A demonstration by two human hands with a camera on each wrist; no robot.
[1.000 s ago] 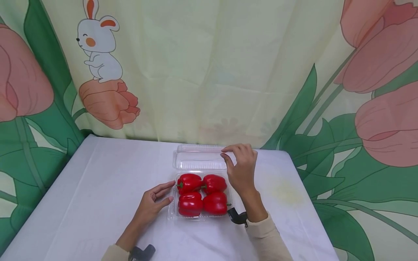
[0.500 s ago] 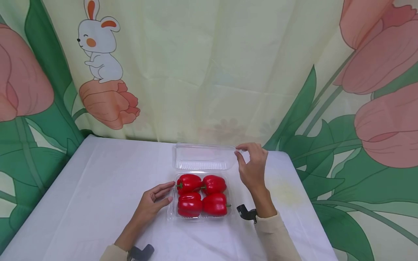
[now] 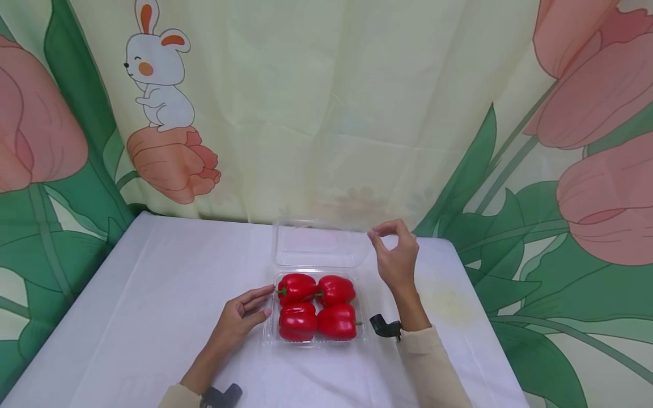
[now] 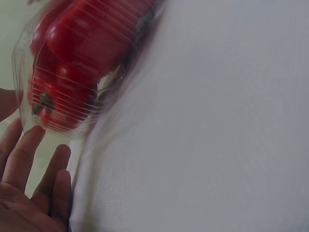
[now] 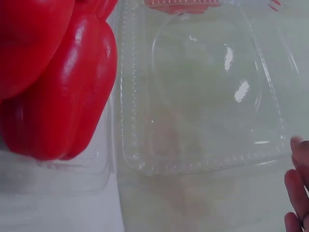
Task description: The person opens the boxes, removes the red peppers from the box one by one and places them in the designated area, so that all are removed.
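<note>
A person sits at a table [image 3: 153,294] covered with a white cloth, in front of a curtain printed with tulips and a cartoon rabbit [image 3: 159,79]. A clear plastic clamshell box [image 3: 312,339] sits near the front middle of the table, its hinged lid [image 3: 318,245] folded back and lying open toward the curtain. Four red bell peppers [image 3: 316,306] fill the tray, two by two. The left hand [image 3: 240,317] rests flat on the cloth, fingers relaxed and straight, fingertips touching the tray's left edge. The right hand [image 3: 395,255] hovers just beside the lid's right far corner, thumb and forefinger curled close together; whether they pinch the lid's edge cannot be told.
</note>
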